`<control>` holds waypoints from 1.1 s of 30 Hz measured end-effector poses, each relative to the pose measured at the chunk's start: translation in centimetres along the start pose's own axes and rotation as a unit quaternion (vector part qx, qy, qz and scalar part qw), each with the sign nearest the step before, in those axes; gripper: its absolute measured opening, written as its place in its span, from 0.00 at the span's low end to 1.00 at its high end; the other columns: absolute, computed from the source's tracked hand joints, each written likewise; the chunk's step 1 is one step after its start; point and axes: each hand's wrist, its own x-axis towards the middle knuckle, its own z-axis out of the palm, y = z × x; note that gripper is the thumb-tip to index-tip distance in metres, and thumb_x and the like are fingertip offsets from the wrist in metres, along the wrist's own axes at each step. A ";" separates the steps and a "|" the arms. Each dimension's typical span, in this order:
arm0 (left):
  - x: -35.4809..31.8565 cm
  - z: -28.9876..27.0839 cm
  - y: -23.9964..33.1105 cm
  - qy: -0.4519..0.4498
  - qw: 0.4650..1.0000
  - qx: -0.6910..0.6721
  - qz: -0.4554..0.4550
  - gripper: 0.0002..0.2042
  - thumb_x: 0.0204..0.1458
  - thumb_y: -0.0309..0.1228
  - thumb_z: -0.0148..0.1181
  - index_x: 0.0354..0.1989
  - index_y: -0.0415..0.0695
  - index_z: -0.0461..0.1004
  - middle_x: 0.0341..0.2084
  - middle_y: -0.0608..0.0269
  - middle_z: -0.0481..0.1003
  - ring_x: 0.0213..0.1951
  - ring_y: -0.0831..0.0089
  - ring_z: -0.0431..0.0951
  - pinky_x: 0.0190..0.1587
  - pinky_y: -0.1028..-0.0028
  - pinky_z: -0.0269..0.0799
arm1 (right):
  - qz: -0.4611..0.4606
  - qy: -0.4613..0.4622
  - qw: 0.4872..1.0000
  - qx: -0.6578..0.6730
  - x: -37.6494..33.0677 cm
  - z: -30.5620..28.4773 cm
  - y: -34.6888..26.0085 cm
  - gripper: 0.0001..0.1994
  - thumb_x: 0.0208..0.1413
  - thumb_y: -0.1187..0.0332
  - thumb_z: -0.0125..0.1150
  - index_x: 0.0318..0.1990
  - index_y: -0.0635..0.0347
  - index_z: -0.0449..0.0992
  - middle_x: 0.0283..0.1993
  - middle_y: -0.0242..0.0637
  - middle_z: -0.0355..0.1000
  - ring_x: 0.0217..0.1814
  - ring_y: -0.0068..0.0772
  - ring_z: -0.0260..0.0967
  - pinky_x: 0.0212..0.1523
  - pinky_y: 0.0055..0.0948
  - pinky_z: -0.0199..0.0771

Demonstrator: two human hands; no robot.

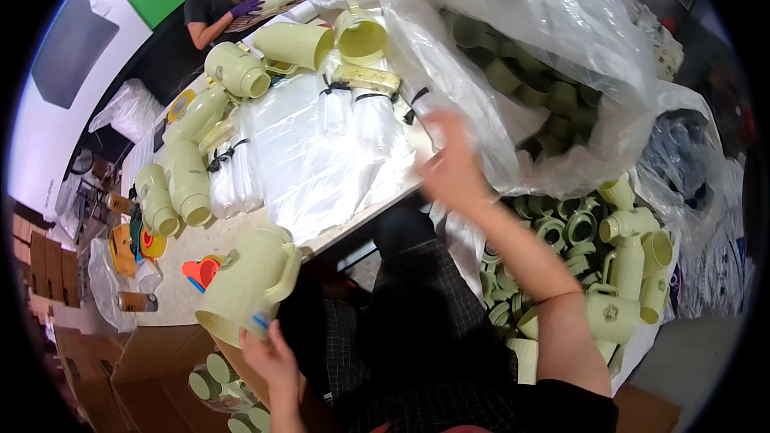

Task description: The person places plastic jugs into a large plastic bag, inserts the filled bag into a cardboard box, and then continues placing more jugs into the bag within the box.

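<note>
My left hand [273, 357] is at the lower left, its fingers closed on the lower rim of a pale green jug shell [245, 277]. The shell tilts at the table's near corner, with its handle to the right. A small blue-and-white spot shows beside my fingertips; I cannot make out what it is. Blurred by motion, my right hand [453, 160] is over the table's right edge, between flat clear plastic bags [297, 144] and a large plastic sack [409, 56]. Whether it holds anything is not visible.
Several green jug shells [188, 180] stand or lie along the table's far left side. Green cups [549, 96] fill the sack. Below it are loose lids and jugs [630, 265]. A cardboard box [152, 353] is below the table's left end. Another person [220, 4] works at the back.
</note>
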 end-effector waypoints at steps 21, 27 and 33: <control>3.0 -0.7 3.6 -0.048 0.712 -0.611 -0.343 0.22 0.69 0.37 0.46 0.62 0.32 0.65 0.56 0.50 0.73 0.57 0.61 0.74 0.62 0.61 0.68 | 0.210 -0.186 0.811 0.512 -7.8 3.4 -2.8 0.28 0.70 0.55 0.42 0.69 0.67 0.61 0.69 0.46 0.64 0.70 0.40 0.62 0.69 0.36 0.58; 2.0 -0.7 3.6 -0.021 0.737 -0.566 -0.369 0.18 0.66 0.36 0.46 0.55 0.35 0.71 0.50 0.53 0.77 0.51 0.65 0.78 0.56 0.65 0.73 | -0.108 -0.117 0.935 0.318 -8.0 -1.9 -6.6 0.26 0.58 0.63 0.58 0.63 0.63 0.67 0.60 0.51 0.68 0.61 0.47 0.66 0.64 0.38 0.62; 3.2 -1.2 4.0 0.051 0.893 -0.403 -0.192 0.16 0.68 0.35 0.46 0.50 0.32 0.71 0.45 0.52 0.78 0.46 0.67 0.79 0.51 0.68 0.74 | 0.041 0.020 0.924 0.380 -17.6 -0.6 -6.9 0.29 0.59 0.54 0.61 0.62 0.62 0.63 0.61 0.49 0.61 0.62 0.46 0.59 0.64 0.43 0.58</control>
